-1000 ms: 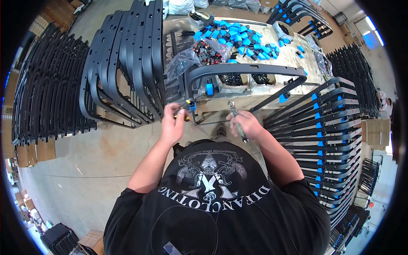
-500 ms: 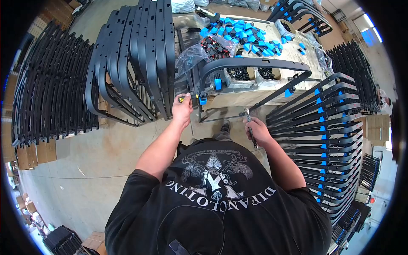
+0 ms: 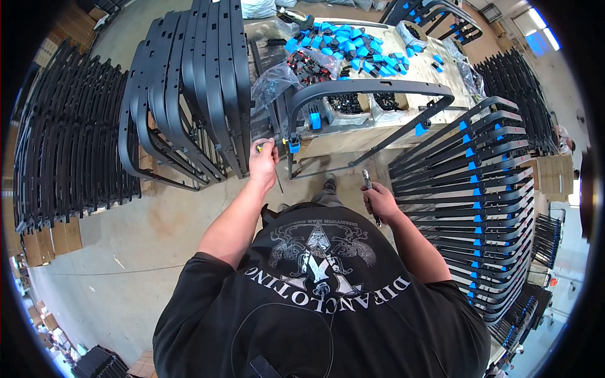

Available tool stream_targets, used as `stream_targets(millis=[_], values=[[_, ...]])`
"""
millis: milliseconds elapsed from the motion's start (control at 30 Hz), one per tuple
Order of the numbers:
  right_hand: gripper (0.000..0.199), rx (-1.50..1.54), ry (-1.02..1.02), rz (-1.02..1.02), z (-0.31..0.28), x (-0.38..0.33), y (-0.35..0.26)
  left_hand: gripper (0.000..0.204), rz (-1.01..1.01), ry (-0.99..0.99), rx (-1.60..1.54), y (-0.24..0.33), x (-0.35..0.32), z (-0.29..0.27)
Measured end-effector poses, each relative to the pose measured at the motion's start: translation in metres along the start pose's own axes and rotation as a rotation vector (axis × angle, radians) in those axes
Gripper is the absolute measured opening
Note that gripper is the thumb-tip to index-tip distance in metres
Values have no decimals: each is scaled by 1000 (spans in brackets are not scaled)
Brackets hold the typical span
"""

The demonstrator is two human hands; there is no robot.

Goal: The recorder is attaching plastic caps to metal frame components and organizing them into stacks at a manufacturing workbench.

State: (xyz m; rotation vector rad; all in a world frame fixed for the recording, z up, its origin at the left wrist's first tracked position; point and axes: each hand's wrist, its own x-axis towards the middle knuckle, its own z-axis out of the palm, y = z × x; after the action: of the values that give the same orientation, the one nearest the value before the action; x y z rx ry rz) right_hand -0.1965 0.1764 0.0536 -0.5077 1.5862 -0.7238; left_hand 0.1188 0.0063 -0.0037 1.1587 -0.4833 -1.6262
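A black curved plastic frame [image 3: 368,88] stands against the edge of the workbench [image 3: 334,135], with blue clips [image 3: 314,118] fitted to it. My left hand [image 3: 263,162] is closed on a thin tool with a yellow end, held against a blue clip [image 3: 293,145] at the frame's lower left corner. My right hand [image 3: 378,200] hangs lower at my right side, gripping a slim metal hand tool [image 3: 367,181] that points upward, clear of the frame.
A stack of bare black frames [image 3: 189,94] leans at my left, with more rows [image 3: 63,138] beyond. Finished frames with blue clips [image 3: 479,189] are stacked at my right. Loose blue clips [image 3: 343,39] and bags of black parts [image 3: 302,66] cover the bench.
My left hand has stayed at the frame's lower left corner. My right hand dropped away from the frame with its tool. The view shifted so the bench sits higher.
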Motion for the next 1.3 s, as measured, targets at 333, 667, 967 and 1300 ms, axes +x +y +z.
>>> stream_targets(millis=[333, 667, 967, 1300], values=[[23, -106, 25, -35, 10, -8, 4, 26, -241, -126, -6, -6, 6, -13], [19, -22, -86, -240, 35, 21, 2, 30, 76, -39, 422, 19, -4, 6], [18, 30, -254, -230, 102, 101, -36, 26, 267, 196, 873, -5, -1, 16], [42, -1003, -4, -446, 159, 109, -71, 16, -177, 107, 436, 25, -6, 37]])
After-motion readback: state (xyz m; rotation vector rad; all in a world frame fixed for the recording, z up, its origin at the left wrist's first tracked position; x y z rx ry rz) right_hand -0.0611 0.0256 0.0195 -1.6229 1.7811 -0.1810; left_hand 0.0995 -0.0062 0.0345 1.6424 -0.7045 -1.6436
